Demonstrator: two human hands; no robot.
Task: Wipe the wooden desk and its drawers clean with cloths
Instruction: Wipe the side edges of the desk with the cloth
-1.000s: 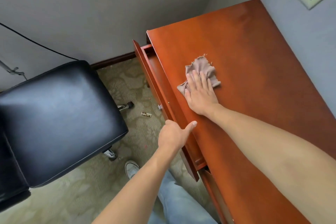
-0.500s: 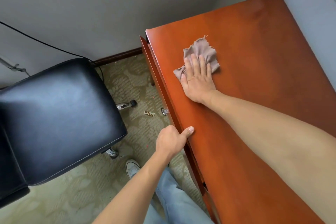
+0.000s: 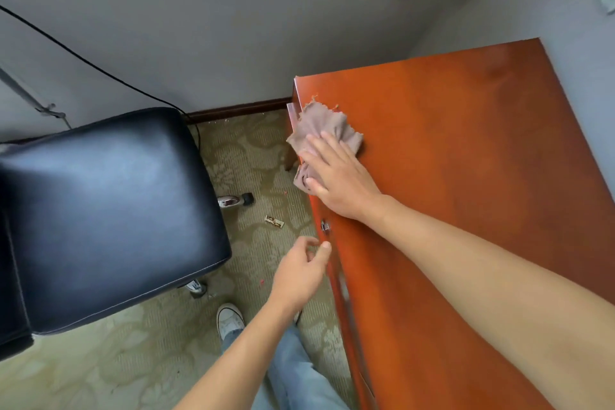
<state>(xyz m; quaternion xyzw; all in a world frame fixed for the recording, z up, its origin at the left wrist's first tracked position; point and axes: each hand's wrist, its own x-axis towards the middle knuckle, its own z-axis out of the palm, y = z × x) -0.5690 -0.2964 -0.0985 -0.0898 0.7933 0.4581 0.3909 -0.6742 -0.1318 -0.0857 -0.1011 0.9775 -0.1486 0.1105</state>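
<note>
While the right hand (image 3: 339, 176) presses a frayed cloth (image 3: 324, 130) flat at the worktop (image 3: 466, 160) edge | left hand (image 3: 299, 271) loosely curled, empty | best: firm overlapping strokes along the edge.

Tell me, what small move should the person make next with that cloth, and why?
Probably sweep the cloth back across the desk top, away from the edge. The right hand lies flat on it at the left front edge, where part of the cloth already hangs over, while most of the top lies beyond it. The left hand hangs free near the drawer knob.
</note>
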